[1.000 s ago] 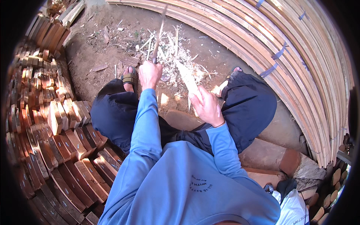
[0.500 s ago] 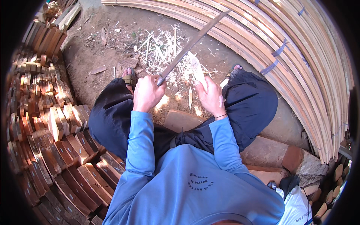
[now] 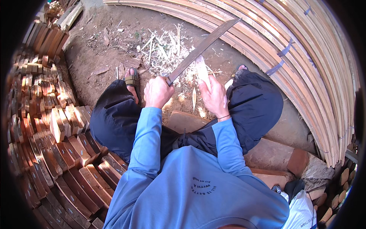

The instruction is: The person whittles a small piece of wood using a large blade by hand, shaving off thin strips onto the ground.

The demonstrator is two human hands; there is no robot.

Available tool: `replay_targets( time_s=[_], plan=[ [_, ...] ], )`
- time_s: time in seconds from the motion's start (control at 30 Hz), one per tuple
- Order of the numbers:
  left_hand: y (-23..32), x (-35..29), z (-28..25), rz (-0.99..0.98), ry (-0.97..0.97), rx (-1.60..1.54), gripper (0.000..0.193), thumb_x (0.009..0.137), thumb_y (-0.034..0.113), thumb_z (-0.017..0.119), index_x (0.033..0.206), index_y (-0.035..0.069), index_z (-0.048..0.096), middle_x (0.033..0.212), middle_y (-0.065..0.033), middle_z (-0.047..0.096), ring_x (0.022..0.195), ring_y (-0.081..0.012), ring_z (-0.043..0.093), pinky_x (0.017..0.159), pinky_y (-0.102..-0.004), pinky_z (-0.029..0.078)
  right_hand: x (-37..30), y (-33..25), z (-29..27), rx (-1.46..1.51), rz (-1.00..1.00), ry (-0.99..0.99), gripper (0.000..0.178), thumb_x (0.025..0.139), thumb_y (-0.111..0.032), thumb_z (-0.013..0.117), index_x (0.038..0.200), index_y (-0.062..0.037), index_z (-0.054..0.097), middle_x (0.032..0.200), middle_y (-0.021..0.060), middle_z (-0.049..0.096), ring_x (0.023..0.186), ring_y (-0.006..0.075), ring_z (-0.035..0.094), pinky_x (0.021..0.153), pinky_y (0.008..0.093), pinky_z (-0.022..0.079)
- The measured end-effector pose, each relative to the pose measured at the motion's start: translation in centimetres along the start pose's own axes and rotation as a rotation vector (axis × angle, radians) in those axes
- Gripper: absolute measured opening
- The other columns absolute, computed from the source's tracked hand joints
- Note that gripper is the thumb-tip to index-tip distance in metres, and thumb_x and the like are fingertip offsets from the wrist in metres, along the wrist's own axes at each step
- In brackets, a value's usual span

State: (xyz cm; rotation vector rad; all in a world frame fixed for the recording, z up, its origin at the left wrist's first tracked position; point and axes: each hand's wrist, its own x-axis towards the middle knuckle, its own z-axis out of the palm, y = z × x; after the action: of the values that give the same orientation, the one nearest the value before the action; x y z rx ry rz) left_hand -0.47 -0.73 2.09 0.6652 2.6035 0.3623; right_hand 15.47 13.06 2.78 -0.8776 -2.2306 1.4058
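Note:
My left hand (image 3: pixel 158 92) is closed round the handle of a machete (image 3: pixel 201 47), whose long dark blade slants up to the right. In my right hand (image 3: pixel 215 97) is a pale piece of wood (image 3: pixel 201 69), gripped at its lower end and pointing up. The blade crosses in front of the wood's upper tip; whether they touch, I cannot tell. Below and between my hands, a small pointed wooden piece (image 3: pixel 194 100) shows near the ground. Pale wood shavings (image 3: pixel 164 51) lie scattered on the dirt beyond my hands.
Stacked timber pieces (image 3: pixel 57 152) fill the left side. Long bundled wooden strips (image 3: pixel 274 42) curve along the far right, tied with bluish bands. My knees are spread on either side of my hands. A white bag (image 3: pixel 302 210) lies at the lower right.
My left hand has moved right and slightly nearer to me, carrying the machete, so its blade now overlaps the wood's tip. My right hand has barely moved.

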Motion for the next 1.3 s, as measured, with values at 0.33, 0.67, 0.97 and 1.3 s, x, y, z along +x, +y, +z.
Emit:
replay_targets(
  time_s=[0.33,0.67,0.97,1.3],
  plan=[
    [-2.0,3.7,0.1,-0.118,0.306,-0.186,0.037,0.092,0.031,0.063,0.089,-0.004,0.074,0.083,-0.0307,0.069,0.084,-0.0434,0.071,0.079,-0.0495,0.054,-1.3,0.0,-0.3,0.017,-0.038,-0.055,0.027,0.096,-0.022,0.064,0.096,0.0046,0.060,0.075,0.0243,0.066,0.070,0.0417,0.068,0.063,0.0439,0.050],
    [0.6,-2.1,-2.8,0.205,0.002,-0.169,0.027,0.086,0.031,0.070,0.091,0.004,0.076,0.071,-0.0248,0.067,0.073,-0.0424,0.069,0.072,-0.0490,0.055,-0.1,0.1,0.0,0.482,0.288,-0.181,0.026,0.102,-0.024,0.059,0.096,0.0009,0.059,0.058,0.0005,0.054,0.044,0.0086,0.050,0.044,0.0312,0.039],
    [0.8,-0.4,0.1,0.154,0.019,-0.081,0.022,0.079,0.020,0.068,0.092,0.005,0.077,0.082,-0.0270,0.071,0.083,-0.0435,0.071,0.081,-0.0497,0.057,-0.5,0.4,0.1,0.498,0.229,-0.236,0.022,0.107,-0.023,0.055,0.112,-0.0015,0.055,0.059,-0.0054,0.045,0.041,0.0022,0.038,0.037,0.0211,0.032],
    [1.0,1.7,0.6,0.090,0.087,-0.034,0.024,0.078,0.022,0.071,0.091,0.003,0.077,0.084,-0.0259,0.072,0.085,-0.0431,0.071,0.082,-0.0492,0.056,-1.2,0.3,-0.2,0.556,0.294,-0.301,0.019,0.107,-0.022,0.054,0.103,-0.0039,0.054,0.058,-0.0050,0.045,0.039,0.0027,0.038,0.037,0.0213,0.033]
  ],
)
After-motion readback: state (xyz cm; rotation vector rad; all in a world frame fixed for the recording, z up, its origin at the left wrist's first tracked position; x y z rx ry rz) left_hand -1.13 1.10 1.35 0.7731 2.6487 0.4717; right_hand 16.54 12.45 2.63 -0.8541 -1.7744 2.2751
